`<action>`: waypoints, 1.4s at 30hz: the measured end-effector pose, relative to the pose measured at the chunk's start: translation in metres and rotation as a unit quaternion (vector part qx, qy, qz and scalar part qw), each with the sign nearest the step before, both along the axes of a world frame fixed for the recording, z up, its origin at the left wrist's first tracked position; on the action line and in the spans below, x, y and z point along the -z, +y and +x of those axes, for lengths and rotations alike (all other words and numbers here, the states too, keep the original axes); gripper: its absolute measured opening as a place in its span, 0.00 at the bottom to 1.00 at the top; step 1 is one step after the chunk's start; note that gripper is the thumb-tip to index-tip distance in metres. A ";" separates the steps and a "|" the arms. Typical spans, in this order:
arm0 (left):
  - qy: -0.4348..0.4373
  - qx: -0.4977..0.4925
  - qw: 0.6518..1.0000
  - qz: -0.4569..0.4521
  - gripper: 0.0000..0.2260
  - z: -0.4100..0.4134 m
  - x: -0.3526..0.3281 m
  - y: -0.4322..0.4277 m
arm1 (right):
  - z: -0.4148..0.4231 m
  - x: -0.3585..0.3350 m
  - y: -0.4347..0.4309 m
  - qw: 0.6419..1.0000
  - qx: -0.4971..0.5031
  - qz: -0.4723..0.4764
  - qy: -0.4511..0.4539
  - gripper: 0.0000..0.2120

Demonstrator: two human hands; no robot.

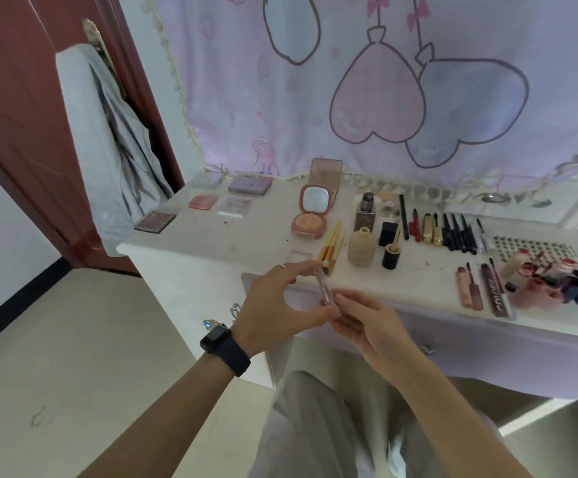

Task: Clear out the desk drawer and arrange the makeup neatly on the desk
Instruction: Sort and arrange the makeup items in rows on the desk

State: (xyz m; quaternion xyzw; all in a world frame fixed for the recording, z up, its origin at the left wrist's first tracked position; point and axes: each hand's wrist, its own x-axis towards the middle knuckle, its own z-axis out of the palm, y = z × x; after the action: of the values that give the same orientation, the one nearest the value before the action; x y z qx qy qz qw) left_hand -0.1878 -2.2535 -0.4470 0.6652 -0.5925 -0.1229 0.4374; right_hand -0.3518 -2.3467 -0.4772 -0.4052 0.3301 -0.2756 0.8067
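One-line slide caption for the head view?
Left hand and right hand hold a slim clear tube before the desk, where pencils and palettes lie in rows.

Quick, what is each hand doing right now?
Left hand: holds the clear tube.
Right hand: pinches the clear tube at its lower end.

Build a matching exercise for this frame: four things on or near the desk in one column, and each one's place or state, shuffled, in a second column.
Things:
1. round compact
2. slim tube
3. dark palette
4. black watch

Places or states:
A. pinched between the left hand and the right hand
B. strapped just behind the left hand
C. open, mirror lid raised
D. flat at the left front corner of the desk

Pairs: 1-C, 2-A, 3-D, 4-B
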 end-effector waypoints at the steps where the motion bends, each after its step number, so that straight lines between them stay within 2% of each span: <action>1: -0.010 0.009 1.000 0.005 0.30 -0.002 0.001 -0.001 | -0.004 0.001 -0.002 1.000 0.001 -0.012 0.002 0.19; 7: -0.059 0.028 0.998 0.024 0.30 -0.009 0.001 -0.009 | -0.023 -0.002 -0.007 0.999 -0.033 -0.043 -0.005 0.24; 10: -0.081 0.050 0.994 0.048 0.31 -0.013 0.001 -0.012 | -0.029 -0.005 -0.004 0.997 -0.053 -0.061 0.006 0.24; 14: -0.079 0.059 0.993 0.064 0.32 -0.018 0.000 -0.011 | -0.032 -0.010 -0.003 0.991 -0.032 -0.120 0.056 0.21; 16: -0.024 0.061 0.995 0.070 0.32 -0.019 -0.001 -0.009 | -0.033 -0.010 -0.003 0.987 -0.017 -0.148 0.064 0.16; 18: 0.100 0.057 0.990 0.076 0.30 -0.021 -0.003 -0.008 | -0.034 -0.009 -0.002 0.982 -0.007 -0.178 0.066 0.15; 20: 0.196 0.045 0.976 0.089 0.25 -0.024 -0.004 -0.008 | -0.035 -0.010 -0.001 0.974 -0.003 -0.215 0.072 0.17; 23: 0.293 0.051 0.949 0.104 0.18 -0.032 -0.003 -0.008 | -0.034 -0.011 0.000 0.963 -0.010 -0.259 0.069 0.23; 26: 0.382 0.050 0.918 0.095 0.17 -0.038 -0.002 -0.008 | -0.034 -0.012 -0.001 0.958 -0.007 -0.280 0.064 0.25; 29: 0.429 0.037 0.899 0.079 0.18 -0.041 -0.002 -0.006 | -0.034 -0.012 -0.001 0.957 0.001 -0.285 0.062 0.23; 33: 0.483 0.032 0.872 0.077 0.18 -0.042 0.005 -0.005 | -0.031 -0.011 0.003 0.947 0.016 -0.308 0.088 0.08; 34: 0.490 0.029 0.868 0.078 0.19 -0.041 0.006 -0.004 | -0.030 -0.011 0.004 0.942 0.020 -0.321 0.095 0.06; 38: 0.514 0.023 0.854 0.074 0.24 -0.041 0.007 -0.004 | -0.024 -0.011 0.010 0.921 0.037 -0.372 0.112 0.14; 42: 0.537 0.030 0.840 0.069 0.22 -0.041 0.007 -0.005 | -0.018 -0.008 0.014 0.903 0.058 -0.409 0.120 0.09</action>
State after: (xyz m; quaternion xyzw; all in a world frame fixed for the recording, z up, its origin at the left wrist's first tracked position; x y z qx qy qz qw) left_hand -0.2285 -2.2582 -0.4544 0.5056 -0.2746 -0.5144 0.6359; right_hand -0.3700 -2.3328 -0.4692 -0.7097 0.3058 -0.3816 0.5071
